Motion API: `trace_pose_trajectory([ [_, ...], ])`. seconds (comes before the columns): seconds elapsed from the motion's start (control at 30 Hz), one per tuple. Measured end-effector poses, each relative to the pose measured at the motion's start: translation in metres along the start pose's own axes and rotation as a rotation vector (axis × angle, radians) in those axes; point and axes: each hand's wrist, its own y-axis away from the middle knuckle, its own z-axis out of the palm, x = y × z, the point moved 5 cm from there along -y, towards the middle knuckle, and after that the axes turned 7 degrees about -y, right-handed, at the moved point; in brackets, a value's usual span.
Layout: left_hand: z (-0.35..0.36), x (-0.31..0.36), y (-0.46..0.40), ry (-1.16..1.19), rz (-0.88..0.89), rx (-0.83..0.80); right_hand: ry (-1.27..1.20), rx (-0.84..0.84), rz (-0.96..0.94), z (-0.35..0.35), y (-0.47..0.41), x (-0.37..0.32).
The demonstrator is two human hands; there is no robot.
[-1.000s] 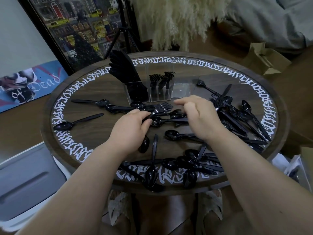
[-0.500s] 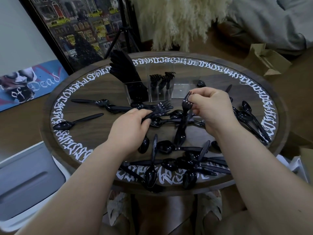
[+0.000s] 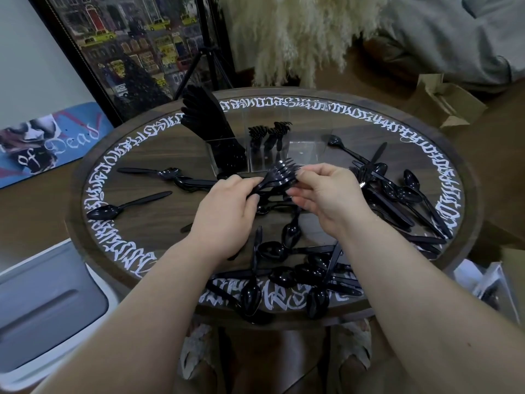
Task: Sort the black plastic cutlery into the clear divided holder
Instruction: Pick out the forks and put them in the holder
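My left hand [image 3: 224, 214] grips a bundle of black forks [image 3: 279, 174] by the handles, tines pointing up and right. My right hand [image 3: 326, 194] pinches the fork heads from the right, just in front of the clear divided holder [image 3: 302, 150]. The holder's left compartment is packed with black knives [image 3: 210, 126], the middle one has several forks [image 3: 268, 135], and the right one looks empty. Loose black spoons [image 3: 289, 275] and other cutlery lie scattered over the round wooden table [image 3: 136, 172], mostly near me and at the right.
Two spoons [image 3: 127, 206] lie apart on the table's left side. A grey-and-white bin [image 3: 42, 308] stands at lower left, cardboard boxes [image 3: 443, 103] at the right, a framed picture and a tripod [image 3: 204, 64] behind the table. My feet show under the table edge.
My right hand lifted a fork off the pile and brought it left to the bundle in my left hand. Both hands now meet at the forks, raised slightly toward the holder.
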Motion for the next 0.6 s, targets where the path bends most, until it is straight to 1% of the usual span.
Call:
trace_pose_trajectory([
  [0.1,0.0031,0.0008,0.0006,-0.005,0.007,-0.023,-0.087,-0.034,0.035,0.0054,0.0016,0.0022],
  [0.23,0.0045,0.0003,0.0009,0.026,0.005,-0.04,-0.144,-0.057,0.071,0.0088,0.0034,0.0025],
  [0.33,0.0049,0.0007,0.0014,0.016,0.003,-0.051,-0.126,-0.065,0.068,0.0085,0.0035,0.0037],
  [0.43,0.0078,-0.0005,0.002,0.007,-0.008,-0.095,-0.086,-0.061,0.052,0.0069,0.0023,0.005],
  [0.5,0.0086,-0.003,0.0022,-0.008,-0.033,-0.126,-0.146,-0.052,0.063,0.0061,0.0019,0.0053],
  [0.6,0.0044,-0.0071,0.0021,-0.035,-0.079,-0.114,-0.282,-0.023,0.074,0.0026,-0.0002,0.0045],
])
